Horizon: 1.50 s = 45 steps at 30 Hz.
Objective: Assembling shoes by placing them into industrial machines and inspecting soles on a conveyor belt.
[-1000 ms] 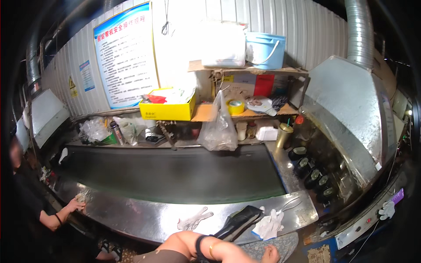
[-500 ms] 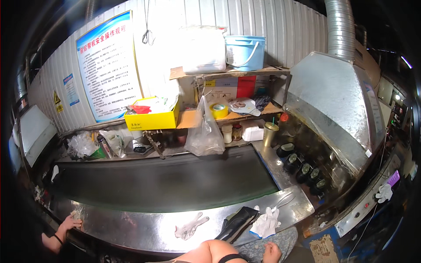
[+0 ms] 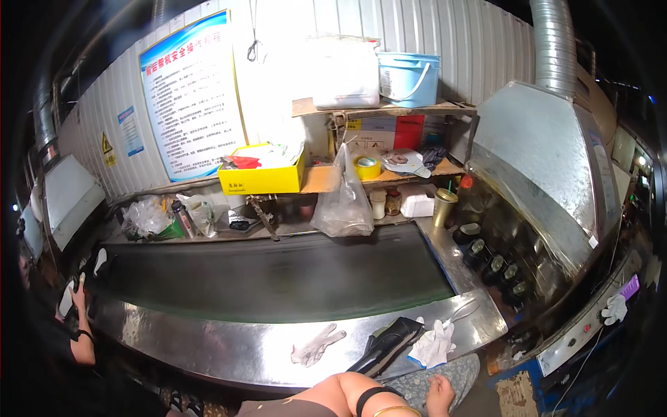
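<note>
My right hand rests at the lower edge with its fingers curled in, and nothing shows in them. It is over a grey speckled pad. My bent left forearm, with a black band and a gold bracelet, crosses the bottom of the view; its hand is below the edge. Just beyond my arms, a black leather shoe lies on the metal ledge. To its right is a white knit glove with a blue cuff. Another pale glove lies to its left. I touch none of these.
A dark conveyor belt runs behind the ledge. At the far left a co-worker's hand is at a white-soled shoe. Black shoes stand under the metal hood. A yellow box and hanging plastic bag are behind.
My view has turned slightly left, so the scene sits farther right. The co-worker's hand has gone from the ledge to the white-soled shoe. My right hand stays curled.
</note>
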Tool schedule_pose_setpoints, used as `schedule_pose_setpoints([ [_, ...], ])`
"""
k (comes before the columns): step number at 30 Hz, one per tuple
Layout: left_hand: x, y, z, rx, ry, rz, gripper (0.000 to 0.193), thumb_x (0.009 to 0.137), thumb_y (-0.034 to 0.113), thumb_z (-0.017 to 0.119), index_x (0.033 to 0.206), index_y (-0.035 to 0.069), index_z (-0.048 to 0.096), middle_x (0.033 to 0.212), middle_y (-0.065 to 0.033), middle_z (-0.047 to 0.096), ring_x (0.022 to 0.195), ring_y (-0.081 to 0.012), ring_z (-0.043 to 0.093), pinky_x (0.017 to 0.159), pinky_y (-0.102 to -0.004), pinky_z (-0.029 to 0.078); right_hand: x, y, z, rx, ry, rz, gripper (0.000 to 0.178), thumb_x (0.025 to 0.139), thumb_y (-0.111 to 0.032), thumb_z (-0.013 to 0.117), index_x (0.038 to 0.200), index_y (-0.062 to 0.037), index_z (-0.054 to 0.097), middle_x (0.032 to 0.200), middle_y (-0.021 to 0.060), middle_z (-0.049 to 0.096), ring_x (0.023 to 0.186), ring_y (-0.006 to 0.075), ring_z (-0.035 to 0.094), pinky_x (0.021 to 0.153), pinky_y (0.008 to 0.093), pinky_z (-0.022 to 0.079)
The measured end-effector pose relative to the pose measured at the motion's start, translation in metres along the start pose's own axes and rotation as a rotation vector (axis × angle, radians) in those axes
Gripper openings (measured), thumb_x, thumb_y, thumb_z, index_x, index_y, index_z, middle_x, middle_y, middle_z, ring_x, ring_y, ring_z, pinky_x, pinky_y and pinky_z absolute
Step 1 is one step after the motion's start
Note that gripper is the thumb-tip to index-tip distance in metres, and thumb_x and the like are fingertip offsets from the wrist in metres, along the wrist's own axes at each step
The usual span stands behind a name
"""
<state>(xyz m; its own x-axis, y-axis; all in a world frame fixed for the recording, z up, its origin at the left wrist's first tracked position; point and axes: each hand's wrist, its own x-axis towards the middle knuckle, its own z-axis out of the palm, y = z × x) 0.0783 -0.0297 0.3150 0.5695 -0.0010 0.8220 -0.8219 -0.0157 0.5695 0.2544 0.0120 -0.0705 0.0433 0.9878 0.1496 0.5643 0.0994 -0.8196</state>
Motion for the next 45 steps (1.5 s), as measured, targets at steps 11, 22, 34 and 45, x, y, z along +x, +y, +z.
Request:
schedule_pose_setpoints([
  [11, 0.001, 0.002, 0.016, 0.013, -0.005, 0.054, 0.044, 0.098, 0.026, 0.056, 0.125, -0.003, 0.038, 0.124, -0.0238, 0.036, 0.115, -0.0369, 0.035, 0.094, -0.0449, 0.031, -0.003, -0.016, -0.003, -0.032, -0.038, 0.024, 0.030, 0.099, -0.019, 0.054, 0.120, 0.0006, 0.063, 0.109, 0.0198, 0.069, 0.099, 0.0306, 0.066, 0.088, 0.0370, 0.050],
  [22, -0.001, 0.000, 0.014, -0.038, -0.036, 0.083, 0.037, 0.099, 0.026, 0.055, 0.118, -0.003, 0.042, 0.116, -0.0232, 0.041, 0.107, -0.0375, 0.039, 0.088, -0.0449, 0.034, -0.005, -0.028, -0.004, -0.022, -0.030, 0.053, 0.028, 0.097, -0.020, 0.057, 0.116, -0.0017, 0.065, 0.103, 0.0193, 0.069, 0.095, 0.0302, 0.066, 0.085, 0.0366, 0.051],
  [34, -0.004, 0.001, 0.005, -0.071, -0.060, 0.091, 0.032, 0.100, 0.026, 0.054, 0.111, -0.004, 0.047, 0.107, -0.0226, 0.045, 0.098, -0.0381, 0.044, 0.081, -0.0449, 0.037, 0.000, 0.000, 0.008, 0.000, -0.020, 0.101, 0.030, 0.095, -0.023, 0.061, 0.118, -0.0025, 0.064, 0.101, 0.0177, 0.070, 0.090, 0.0263, 0.066, 0.081, 0.0347, 0.051],
  [45, -0.006, 0.002, -0.001, -0.089, -0.091, 0.109, 0.029, 0.101, 0.025, 0.053, 0.104, -0.004, 0.052, 0.099, -0.0220, 0.050, 0.089, -0.0387, 0.048, 0.075, -0.0450, 0.040, 0.002, -0.012, 0.007, -0.034, -0.002, 0.063, 0.030, 0.095, -0.026, 0.062, 0.114, -0.0023, 0.065, 0.096, 0.0176, 0.070, 0.086, 0.0280, 0.065, 0.079, 0.0364, 0.051],
])
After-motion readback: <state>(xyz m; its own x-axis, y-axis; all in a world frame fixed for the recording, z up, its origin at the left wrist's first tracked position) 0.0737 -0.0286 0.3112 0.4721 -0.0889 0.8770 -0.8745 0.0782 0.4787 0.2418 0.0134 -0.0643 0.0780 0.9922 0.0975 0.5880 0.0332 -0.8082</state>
